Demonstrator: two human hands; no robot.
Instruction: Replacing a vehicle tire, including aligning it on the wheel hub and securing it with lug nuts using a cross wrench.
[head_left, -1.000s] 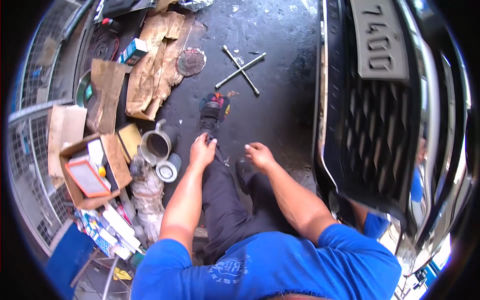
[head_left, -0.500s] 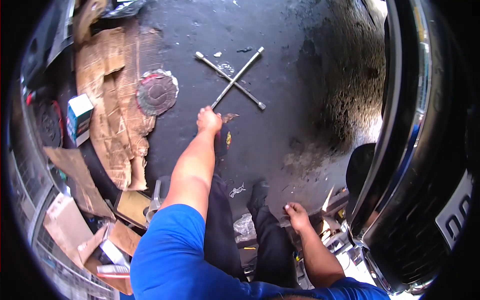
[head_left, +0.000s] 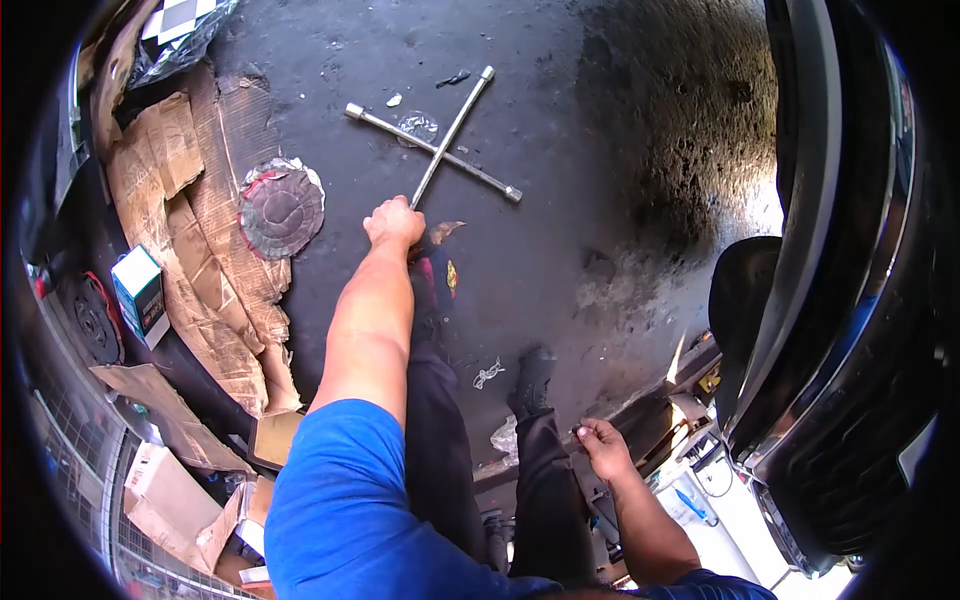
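Observation:
A four-way lug wrench (head_left: 436,150), cross-shaped and silvery, stretches out ahead of my left hand (head_left: 395,222). My left fingers are wrapped round the end of its nearest arm. The other three arms lie over or just above the dark floor; I cannot tell whether they touch it. My right hand (head_left: 606,450) is low at the right, beside my leg, with thumb and fingers pinched together. A small dark bit shows at the fingertips, too small to name.
Torn cardboard (head_left: 192,240) lies along the left, with a round grey pad (head_left: 281,208) on it. Beside it stand a blue-and-white box (head_left: 140,290) and opened cartons (head_left: 175,490). A dark car body (head_left: 850,300) fills the right. Crumpled clear plastic (head_left: 418,126) lies under the wrench.
My left hand and the lug wrench have shifted left and slightly up in the picture. The surroundings have shifted too, as my view turned. My right hand has moved slightly lower in the picture.

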